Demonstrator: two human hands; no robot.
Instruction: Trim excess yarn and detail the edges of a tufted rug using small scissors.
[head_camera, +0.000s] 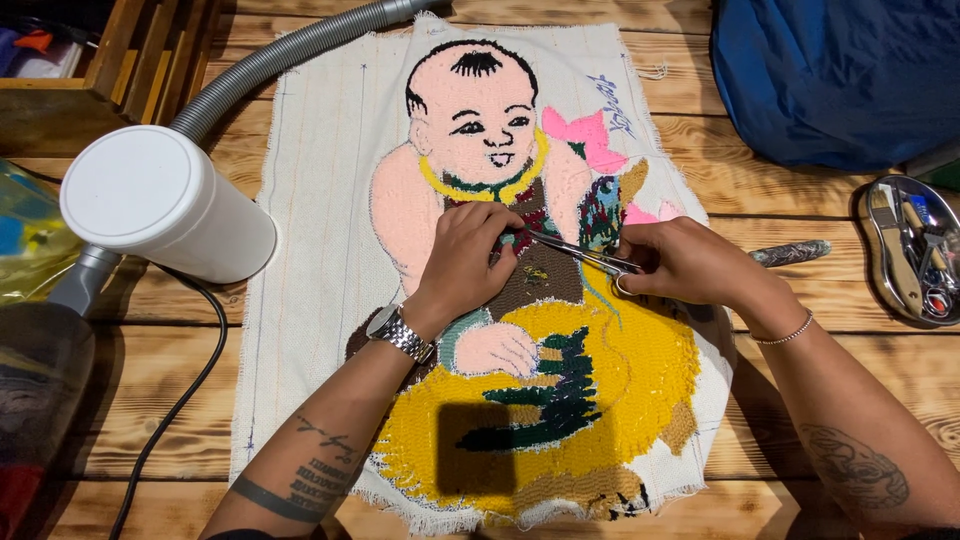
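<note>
Right hand first: fingers curled tight through the loops of a small pair of scissors, clamped on the handles, blades running leftward from it and low over the pile. By the look of it this is the trimming step, snipping stray yarn where the brown patch meets the collar of the tufted rug. Across from it, the left hand is bent at the knuckles, fingertips pressed together onto the brown yarn right at the scissor tips; whether it pinches a strand or only pins the pile down, I cannot tell. A metal watch sits on that wrist, a thin bracelet on the right one.

The rug lies flat under both hands, a chubby child figure in pink, yellow and green, on a wooden table. The next cut, I'd judge, calls for a shallow blade angle and a steady pinning hand, so only loose ends go.

Just beyond the right hand lies a dark pen-like stick, further right a metal tray of tools. Left of the left hand, a white canister with a grey hose. Furthest, up right, a blue bag.
</note>
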